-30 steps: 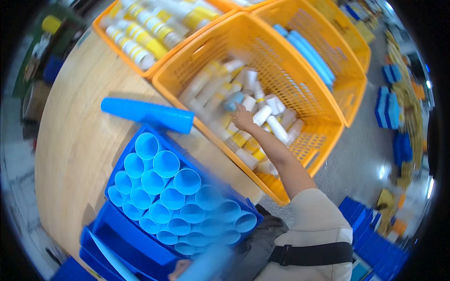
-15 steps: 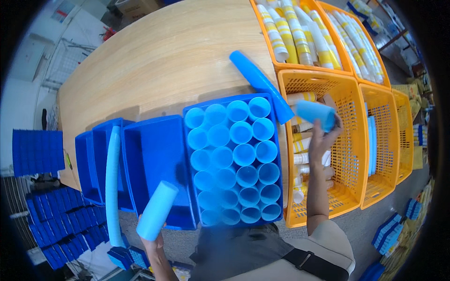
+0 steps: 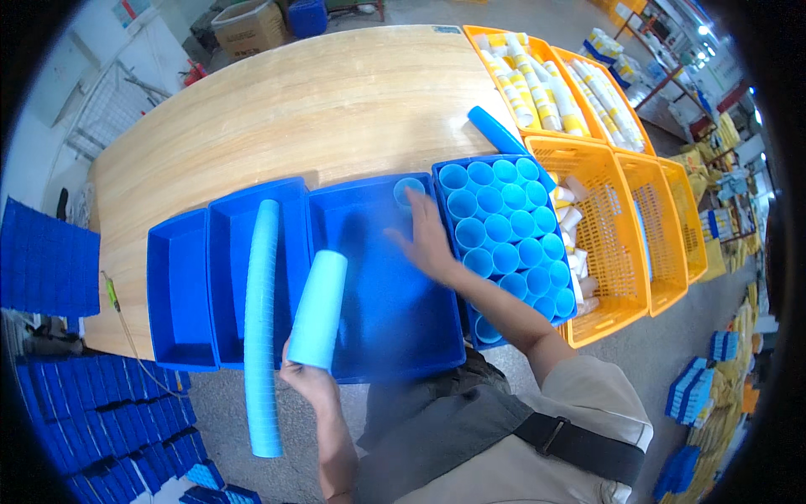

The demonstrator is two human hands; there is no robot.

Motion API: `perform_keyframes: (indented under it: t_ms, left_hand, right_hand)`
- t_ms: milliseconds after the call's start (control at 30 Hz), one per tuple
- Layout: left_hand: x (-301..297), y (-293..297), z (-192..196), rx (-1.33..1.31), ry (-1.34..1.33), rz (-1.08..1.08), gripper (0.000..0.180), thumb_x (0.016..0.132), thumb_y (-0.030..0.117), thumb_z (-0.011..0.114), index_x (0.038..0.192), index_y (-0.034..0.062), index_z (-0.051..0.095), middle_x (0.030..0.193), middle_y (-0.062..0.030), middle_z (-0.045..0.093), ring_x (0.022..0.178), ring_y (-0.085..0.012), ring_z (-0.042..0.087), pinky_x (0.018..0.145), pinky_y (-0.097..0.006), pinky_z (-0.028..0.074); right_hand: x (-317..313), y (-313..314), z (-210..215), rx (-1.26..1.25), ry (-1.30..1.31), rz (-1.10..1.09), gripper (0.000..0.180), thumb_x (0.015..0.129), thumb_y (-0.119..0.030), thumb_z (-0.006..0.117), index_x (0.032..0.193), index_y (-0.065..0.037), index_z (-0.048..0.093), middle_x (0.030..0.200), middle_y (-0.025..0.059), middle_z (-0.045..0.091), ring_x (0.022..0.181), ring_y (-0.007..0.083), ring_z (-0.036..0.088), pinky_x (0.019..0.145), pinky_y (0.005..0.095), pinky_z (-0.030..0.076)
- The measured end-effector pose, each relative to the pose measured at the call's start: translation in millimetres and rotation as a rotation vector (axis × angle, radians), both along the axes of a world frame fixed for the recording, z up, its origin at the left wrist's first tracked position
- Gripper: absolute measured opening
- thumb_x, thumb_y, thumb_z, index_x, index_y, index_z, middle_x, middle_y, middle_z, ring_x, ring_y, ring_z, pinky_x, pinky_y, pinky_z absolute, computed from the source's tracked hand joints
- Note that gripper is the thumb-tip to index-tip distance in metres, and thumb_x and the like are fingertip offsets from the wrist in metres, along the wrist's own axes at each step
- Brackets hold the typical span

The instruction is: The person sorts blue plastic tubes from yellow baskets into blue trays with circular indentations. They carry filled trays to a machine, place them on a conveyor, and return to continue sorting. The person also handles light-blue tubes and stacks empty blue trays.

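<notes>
My left hand [image 3: 311,374] grips the lower end of a short stack of nested light-blue cups [image 3: 319,311], which tilts up over the near part of a large blue bin [image 3: 369,290]. In that bin's far right corner a light-blue cup [image 3: 409,193] shows its round top. My right hand [image 3: 430,239] is beside it with fingers and thumb spread, slightly blurred; whether the fingertips touch the cup I cannot tell. To the right, a blue bin [image 3: 454,227] is packed with rows of light-blue cups. A long, curved light-blue cup stack [image 3: 263,328] leans over the bin at left.
Two more blue bins [image 3: 180,286] stand at the left along the wooden table [image 3: 277,109]. A darker blue tube [image 3: 495,130] lies beyond the full bin. Orange crates [image 3: 617,252] with white-and-yellow wrapped rolls line the right. Blue boxes [image 3: 92,412] are stacked lower left.
The view has turned left. My right hand has come from over the orange crate, where it held a light-blue cup stack, to the large blue bin and is spread there. My left hand keeps its stack.
</notes>
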State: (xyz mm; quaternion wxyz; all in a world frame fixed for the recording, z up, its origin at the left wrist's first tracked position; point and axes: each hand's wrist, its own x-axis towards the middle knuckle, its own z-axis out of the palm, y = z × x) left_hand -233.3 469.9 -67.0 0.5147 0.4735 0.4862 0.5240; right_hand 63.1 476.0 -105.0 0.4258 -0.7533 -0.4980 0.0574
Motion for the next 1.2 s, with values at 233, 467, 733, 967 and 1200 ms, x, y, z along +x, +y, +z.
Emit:
perform_keyframes:
  t_ms: [233, 467, 733, 967, 1200]
  left_hand:
    - [24.8, 17.4, 15.0, 0.266, 0.57, -0.48, 0.006, 0.081, -0.001, 0.06, 0.087, -0.0029, 0.062, 0.08, -0.027, 0.062, 0.074, -0.0427, 0.065, 0.063, -0.045, 0.049]
    - [4.9, -13.2, 70.2, 0.526, 0.603, -0.514, 0.006, 0.076, -0.008, 0.056, 0.081, -0.0047, 0.058, 0.071, -0.0249, 0.059, 0.067, -0.0418, 0.063, 0.062, -0.047, 0.047]
    - [47.5, 30.2, 57.7, 0.376, 1.003, -0.333, 0.005, 0.074, -0.002, 0.065, 0.075, -0.0028, 0.06, 0.073, -0.0219, 0.063, 0.065, -0.042, 0.064, 0.059, -0.048, 0.048]
    - [37.7, 17.2, 65.6, 0.542, 1.036, -0.341, 0.016, 0.067, -0.002, 0.071, 0.067, 0.0022, 0.056, 0.062, -0.0152, 0.056, 0.051, -0.0337, 0.057, 0.049, -0.042, 0.044]
    - [32.3, 12.7, 61.3, 0.713, 1.281, -0.431, 0.021, 0.071, 0.013, 0.072, 0.066, 0.0078, 0.052, 0.062, -0.0113, 0.054, 0.052, -0.0299, 0.058, 0.047, -0.039, 0.045]
  right_hand:
    - [-114.0, 2.5, 44.5, -0.097, 1.986, 0.161, 0.066, 0.097, -0.054, 0.058, 0.132, 0.002, 0.05, 0.115, 0.0183, 0.064, 0.104, 0.0326, 0.066, 0.092, 0.047, 0.055]
    - [-40.1, 77.2, -55.0, 0.332, 1.453, -0.074, 0.069, 0.09, -0.053, 0.068, 0.127, 0.004, 0.052, 0.111, 0.0186, 0.064, 0.098, 0.0287, 0.064, 0.092, 0.0418, 0.053]
    - [-89.5, 29.7, 21.0, -0.145, 2.038, 0.248, 0.06, 0.102, -0.058, 0.039, 0.109, -0.003, 0.06, 0.102, 0.016, 0.066, 0.09, 0.0246, 0.065, 0.082, 0.0386, 0.055]
    - [-58.2, 85.4, -21.4, 0.098, 1.988, 0.078, 0.101, 0.085, -0.075, 0.059, 0.146, 0.0, 0.031, 0.133, 0.022, 0.052, 0.115, 0.0343, 0.06, 0.096, 0.0436, 0.053]
    - [-108.7, 12.0, -9.9, -0.048, 2.142, 0.388, 0.061, 0.1, -0.053, 0.052, 0.127, 0.002, 0.051, 0.11, 0.0165, 0.063, 0.102, 0.0286, 0.065, 0.095, 0.043, 0.053]
